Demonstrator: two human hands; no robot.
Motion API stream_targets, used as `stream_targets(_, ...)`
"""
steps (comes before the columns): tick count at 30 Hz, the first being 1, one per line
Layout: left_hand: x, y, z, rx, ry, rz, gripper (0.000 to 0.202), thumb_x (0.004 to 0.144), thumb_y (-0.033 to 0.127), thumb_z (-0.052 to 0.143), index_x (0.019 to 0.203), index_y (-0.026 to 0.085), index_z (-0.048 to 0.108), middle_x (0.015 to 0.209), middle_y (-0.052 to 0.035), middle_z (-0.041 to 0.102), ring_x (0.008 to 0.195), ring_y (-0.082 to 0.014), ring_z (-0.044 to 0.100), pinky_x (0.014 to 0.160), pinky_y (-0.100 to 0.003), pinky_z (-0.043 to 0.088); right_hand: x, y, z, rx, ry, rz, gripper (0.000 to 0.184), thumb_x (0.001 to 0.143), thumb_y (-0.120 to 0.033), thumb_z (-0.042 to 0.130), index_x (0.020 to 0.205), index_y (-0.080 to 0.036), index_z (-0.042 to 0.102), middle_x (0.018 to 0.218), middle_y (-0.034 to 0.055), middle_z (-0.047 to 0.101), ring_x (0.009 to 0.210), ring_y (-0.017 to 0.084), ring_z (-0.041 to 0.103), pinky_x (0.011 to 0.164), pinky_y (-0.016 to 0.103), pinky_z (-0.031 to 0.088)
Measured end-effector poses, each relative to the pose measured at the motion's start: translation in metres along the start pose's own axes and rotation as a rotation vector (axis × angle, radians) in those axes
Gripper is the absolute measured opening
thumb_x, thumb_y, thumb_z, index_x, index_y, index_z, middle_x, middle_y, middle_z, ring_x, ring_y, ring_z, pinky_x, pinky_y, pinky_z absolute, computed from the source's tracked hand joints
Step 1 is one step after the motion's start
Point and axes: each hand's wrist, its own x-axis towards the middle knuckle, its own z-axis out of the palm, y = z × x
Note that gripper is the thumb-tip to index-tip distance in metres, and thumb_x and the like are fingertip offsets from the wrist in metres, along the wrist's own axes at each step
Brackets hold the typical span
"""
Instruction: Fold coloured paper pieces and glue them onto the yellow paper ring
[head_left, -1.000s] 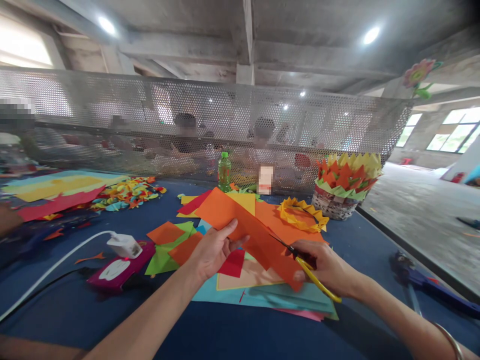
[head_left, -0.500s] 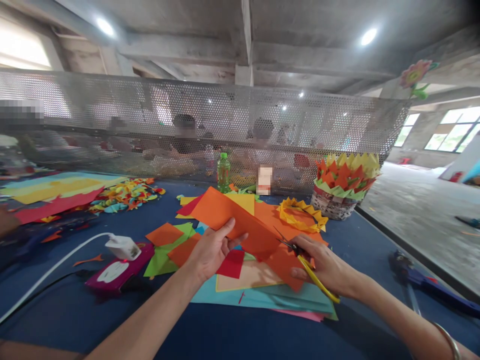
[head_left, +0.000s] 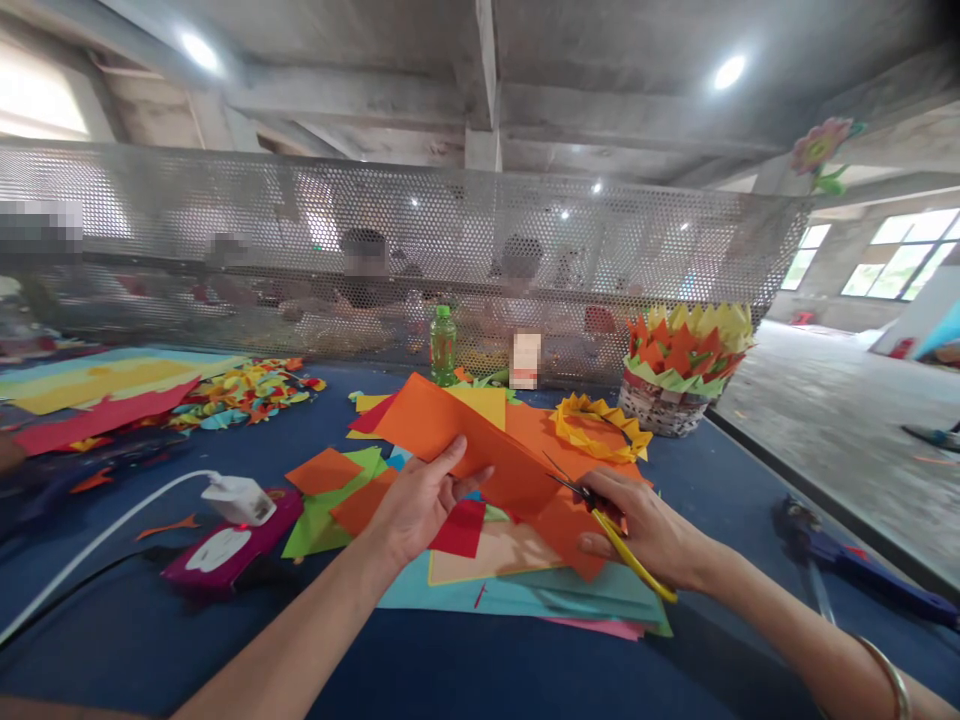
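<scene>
My left hand (head_left: 427,492) pinches a folded sheet of orange paper (head_left: 465,440), thumb on top and fingers beneath, held up off the table. In my right hand (head_left: 637,520) is a pair of scissors (head_left: 624,550) with yellow handles. Their blades are parted at the right end of the orange paper; whether they touch it I cannot tell. Below lie a red paper square (head_left: 459,528), a peach sheet (head_left: 487,553) and light blue sheets (head_left: 420,590). A ring of folded yellow paper (head_left: 570,432) rests on orange paper behind my right hand.
A purple power strip (head_left: 196,570) holds a white plug (head_left: 238,498) at left. Paper scraps (head_left: 247,392) pile behind it. A green bottle (head_left: 443,348) and a woven basket (head_left: 664,405) with folded paper points stand before a perforated metal screen (head_left: 300,240). A blue glue gun (head_left: 862,570) lies right.
The whole view has shifted slightly, so things appear a little farther left. Both hands keep their hold on the orange paper and the scissors, with hardly any movement.
</scene>
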Motion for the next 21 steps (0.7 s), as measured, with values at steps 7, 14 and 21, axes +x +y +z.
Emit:
stream_targets(7, -0.0008, 0.0007, 0.0021, 0.008, -0.009, -0.012, 0.011, 0.076, 0.009, 0.08, 0.077, 0.013, 0.07, 0.084, 0.0027, 0.07, 0.077, -0.0092, 0.067, 0.079, -0.027, 0.065, -0.0022, 0.0017, 0.0017, 0.008, 0.0, -0.005, 0.042, 0.085, -0.06, 0.065, 0.092, -0.021, 0.052, 0.082, -0.0019, 0.051, 0.069, 0.013, 0.041, 0.062, 0.027, 0.032)
stream_targets(14, -0.0007, 0.0002, 0.0003, 0.018, -0.028, -0.006, 0.013, 0.075, 0.011, 0.082, 0.081, 0.015, 0.07, 0.089, 0.0019, 0.071, 0.081, -0.0122, 0.069, 0.077, -0.03, 0.066, -0.002, 0.0032, 0.0025, 0.015, -0.008, 0.002, 0.043, 0.086, -0.062, 0.064, 0.091, -0.02, 0.055, 0.073, -0.0052, 0.045, 0.063, 0.012, 0.036, 0.058, 0.026, 0.027)
stream_targets(21, -0.0006, 0.001, 0.001, 0.015, -0.034, 0.006, 0.017, 0.071, 0.012, 0.085, 0.078, 0.015, 0.069, 0.086, 0.0028, 0.071, 0.079, -0.0104, 0.069, 0.08, -0.027, 0.065, -0.0022, 0.0041, 0.0029, 0.012, 0.0, 0.005, 0.045, 0.086, -0.064, 0.063, 0.091, -0.02, 0.058, 0.073, -0.0048, 0.047, 0.064, 0.012, 0.037, 0.058, 0.026, 0.028)
